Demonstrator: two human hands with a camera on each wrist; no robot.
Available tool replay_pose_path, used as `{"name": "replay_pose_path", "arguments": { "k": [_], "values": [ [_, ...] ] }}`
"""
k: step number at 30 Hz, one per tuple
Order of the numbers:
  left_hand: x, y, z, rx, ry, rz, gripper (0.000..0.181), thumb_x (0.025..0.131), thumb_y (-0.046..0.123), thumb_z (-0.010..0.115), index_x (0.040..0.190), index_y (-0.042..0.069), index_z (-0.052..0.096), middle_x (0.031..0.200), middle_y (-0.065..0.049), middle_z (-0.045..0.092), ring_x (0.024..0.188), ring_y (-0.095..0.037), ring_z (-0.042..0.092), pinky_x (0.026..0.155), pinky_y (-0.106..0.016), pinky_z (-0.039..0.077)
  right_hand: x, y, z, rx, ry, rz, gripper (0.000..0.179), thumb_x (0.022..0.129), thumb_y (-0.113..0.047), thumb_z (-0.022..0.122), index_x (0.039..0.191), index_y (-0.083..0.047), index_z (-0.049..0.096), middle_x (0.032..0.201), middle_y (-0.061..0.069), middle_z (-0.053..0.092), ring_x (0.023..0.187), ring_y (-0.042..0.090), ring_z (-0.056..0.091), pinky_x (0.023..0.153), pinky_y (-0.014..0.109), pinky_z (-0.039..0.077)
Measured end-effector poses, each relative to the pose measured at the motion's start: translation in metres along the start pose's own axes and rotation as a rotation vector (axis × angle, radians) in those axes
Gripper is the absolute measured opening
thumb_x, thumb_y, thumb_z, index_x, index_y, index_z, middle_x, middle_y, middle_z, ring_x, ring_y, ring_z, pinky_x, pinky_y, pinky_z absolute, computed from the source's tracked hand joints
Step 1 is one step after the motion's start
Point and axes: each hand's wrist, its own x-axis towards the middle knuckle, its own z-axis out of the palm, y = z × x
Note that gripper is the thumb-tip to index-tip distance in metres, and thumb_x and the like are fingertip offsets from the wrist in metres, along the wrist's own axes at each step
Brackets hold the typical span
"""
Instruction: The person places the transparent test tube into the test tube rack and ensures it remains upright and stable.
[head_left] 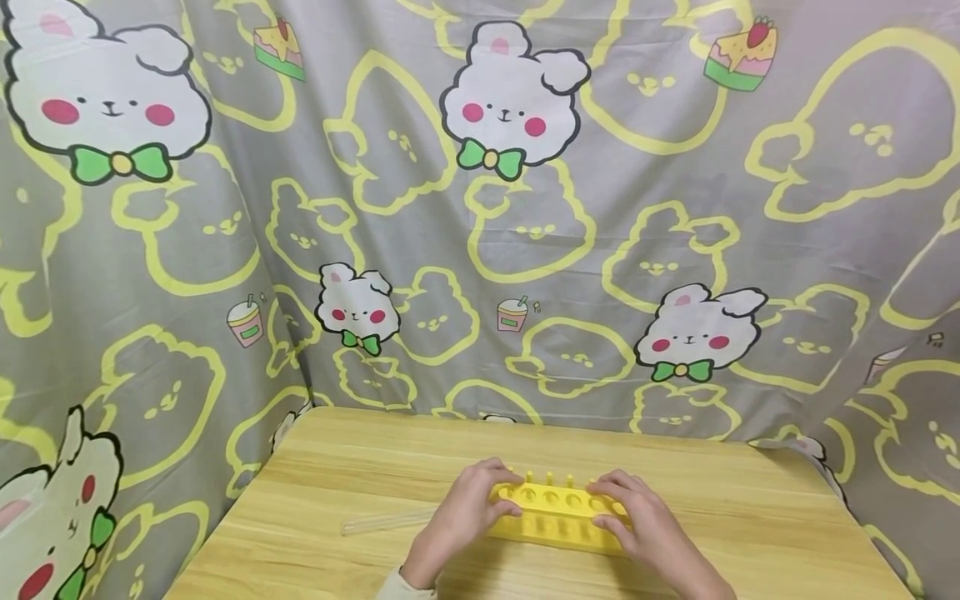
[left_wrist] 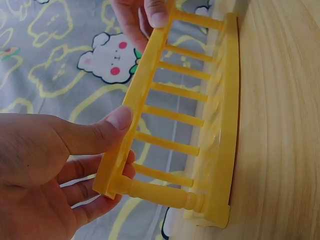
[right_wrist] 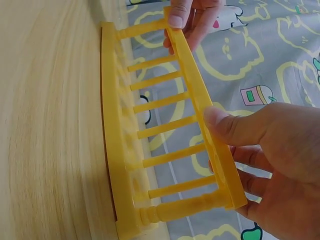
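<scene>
A yellow plastic test tube rack (head_left: 551,527) stands upright on the wooden table, with a row of round holes in its top plate and thin pegs behind. My left hand (head_left: 467,510) grips the left end of that top plate, thumb on the near side and fingers behind. At the other end, my right hand (head_left: 637,515) holds the plate the same way. In the left wrist view, the rack's base (left_wrist: 227,120) rests on the tabletop. A clear glass tube (head_left: 386,522) lies left of the rack, its right part hidden behind my left hand.
Wood-grain tabletop (head_left: 360,458) surrounds the rack. A grey cloth (head_left: 420,225) printed with white rabbits and yellow outlines hangs behind the table and along its sides.
</scene>
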Motion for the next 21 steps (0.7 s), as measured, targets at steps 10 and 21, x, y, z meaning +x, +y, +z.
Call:
{"name": "replay_pose_path", "arguments": {
  "k": [10, 21],
  "values": [
    [0.0007, -0.0049, -0.0015, 0.002, 0.017, 0.010, 0.039, 0.080, 0.015, 0.086, 0.115, 0.003, 0.076, 0.104, -0.003, 0.071, 0.091, -0.017, 0.069, 0.083, -0.023, 0.057, 0.0037, -0.0008, 0.0032, 0.034, 0.006, -0.004, 0.036, 0.083, -0.008, 0.084, 0.117, -0.009, 0.074, 0.113, -0.006, 0.065, 0.102, 0.019, 0.064, 0.082, 0.037, 0.059],
    [0.0005, -0.0069, -0.0015, -0.008, 0.023, 0.001, 0.037, 0.080, 0.013, 0.086, 0.113, 0.002, 0.076, 0.105, -0.004, 0.072, 0.096, -0.019, 0.070, 0.086, -0.026, 0.058, 0.0032, 0.0021, 0.0077, 0.040, 0.022, -0.015, 0.037, 0.084, -0.008, 0.083, 0.120, -0.010, 0.074, 0.116, -0.004, 0.065, 0.103, 0.020, 0.063, 0.082, 0.037, 0.059]
  ]
}}
